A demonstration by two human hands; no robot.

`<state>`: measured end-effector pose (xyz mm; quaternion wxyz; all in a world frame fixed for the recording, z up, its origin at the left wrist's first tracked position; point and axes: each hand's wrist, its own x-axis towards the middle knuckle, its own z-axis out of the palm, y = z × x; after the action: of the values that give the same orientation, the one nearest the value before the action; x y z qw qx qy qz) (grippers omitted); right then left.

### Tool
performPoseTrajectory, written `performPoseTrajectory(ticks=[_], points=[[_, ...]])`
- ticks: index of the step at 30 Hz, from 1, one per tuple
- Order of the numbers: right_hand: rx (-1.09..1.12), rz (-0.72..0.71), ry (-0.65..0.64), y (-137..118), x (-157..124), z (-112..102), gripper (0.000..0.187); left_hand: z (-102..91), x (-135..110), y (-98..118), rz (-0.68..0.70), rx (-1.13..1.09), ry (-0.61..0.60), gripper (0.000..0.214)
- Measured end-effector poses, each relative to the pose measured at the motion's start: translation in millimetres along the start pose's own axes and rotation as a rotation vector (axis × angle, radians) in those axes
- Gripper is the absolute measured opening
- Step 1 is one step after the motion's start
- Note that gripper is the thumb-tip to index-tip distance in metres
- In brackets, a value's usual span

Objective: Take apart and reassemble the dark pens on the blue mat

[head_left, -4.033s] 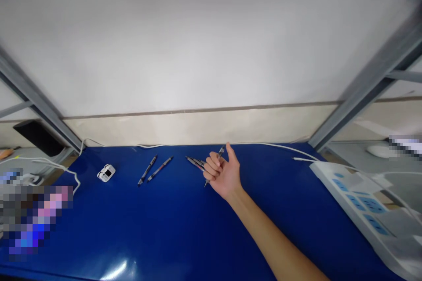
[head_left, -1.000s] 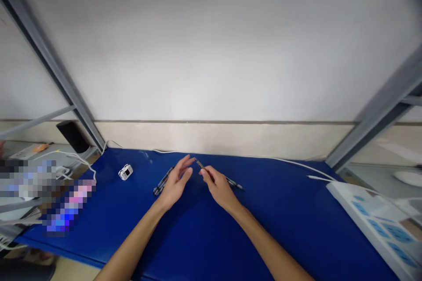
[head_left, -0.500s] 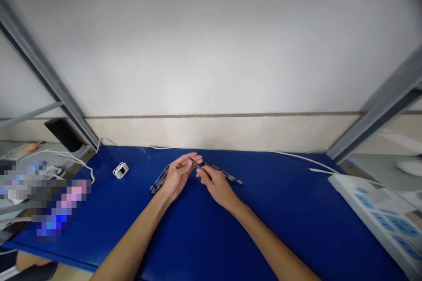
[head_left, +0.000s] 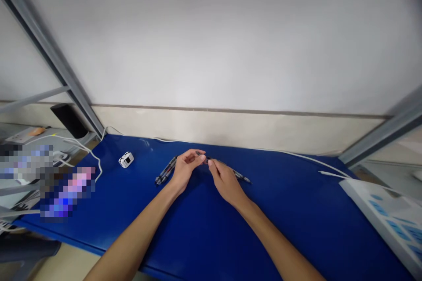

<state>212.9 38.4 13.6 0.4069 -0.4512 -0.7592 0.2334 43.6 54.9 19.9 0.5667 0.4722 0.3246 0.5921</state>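
Over the blue table (head_left: 198,232), my left hand (head_left: 185,171) has its thumb and fingers closed around a slim dark pen (head_left: 198,153). My right hand (head_left: 227,182) meets it from the right, thumb and fingers pinched at the pen's near end. Most of the pen is hidden by the fingers. Beside my left hand lies a bundle of pens (head_left: 165,172), dark and clear with a bit of red. More pens (head_left: 243,177) lie behind my right hand, partly covered by it.
A small white device (head_left: 126,160) with a dark screen sits to the left, near a blurred-out patch. A white cable (head_left: 296,155) runs along the wall. At right is a white box (head_left: 376,215) with blue print; a black speaker-like block (head_left: 70,120) stands at far left.
The view has shifted and tilted slightly. The pen shows less between my hands now; my left fingers have curled in more around it.
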Motion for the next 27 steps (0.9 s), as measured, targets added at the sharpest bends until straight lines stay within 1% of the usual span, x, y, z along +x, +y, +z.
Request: performPoseTrajectory(ticks=[2, 5, 7, 10, 12, 16, 19, 22, 25, 27], points=[[0.002, -0.04, 0.003, 0.3, -0.2, 0.3, 0.032, -0.9, 0.1, 0.8, 0.015, 0.019, 0.022, 0.031], [-0.003, -0.038, 0.021, 5.1, -0.4, 0.8, 0.025, -0.5, -0.2, 1.8, -0.015, -0.02, -0.049, 0.035], [-0.003, -0.002, 0.029, 8.5, -0.6, 0.4, 0.022, 0.7, -0.4, 1.3, -0.03, -0.031, -0.065, 0.031], [-0.004, 0.043, 0.028, 9.6, -0.6, -1.3, 0.022, 2.0, -0.2, -1.6, -0.015, -0.036, -0.022, 0.024], [-0.017, 0.04, 0.014, 8.4, -0.3, -2.1, 0.022, 1.7, 0.1, -3.5, -0.008, -0.037, 0.001, 0.026], [-0.026, -0.019, 0.0, 8.3, -0.2, -1.2, 0.022, 0.3, 0.5, -5.9, -0.017, -0.03, 0.028, 0.03], [0.025, 0.006, 0.017, 9.7, -1.1, 0.2, 0.015, 0.9, -0.2, -7.4, -0.032, -0.046, 0.012, 0.033], [-0.001, 0.023, 0.008, 8.9, -1.4, -0.5, 0.019, 1.7, -0.3, -8.5, -0.04, -0.066, 0.013, 0.037], [-0.066, -0.011, -0.011, 8.4, -0.7, -2.4, 0.022, -0.1, 1.4, -8.0, -0.041, -0.08, 0.053, 0.041], [-0.062, -0.002, -0.009, 9.3, -0.4, -3.6, 0.021, -2.8, 3.5, -6.7, -0.045, -0.106, 0.091, 0.043]])
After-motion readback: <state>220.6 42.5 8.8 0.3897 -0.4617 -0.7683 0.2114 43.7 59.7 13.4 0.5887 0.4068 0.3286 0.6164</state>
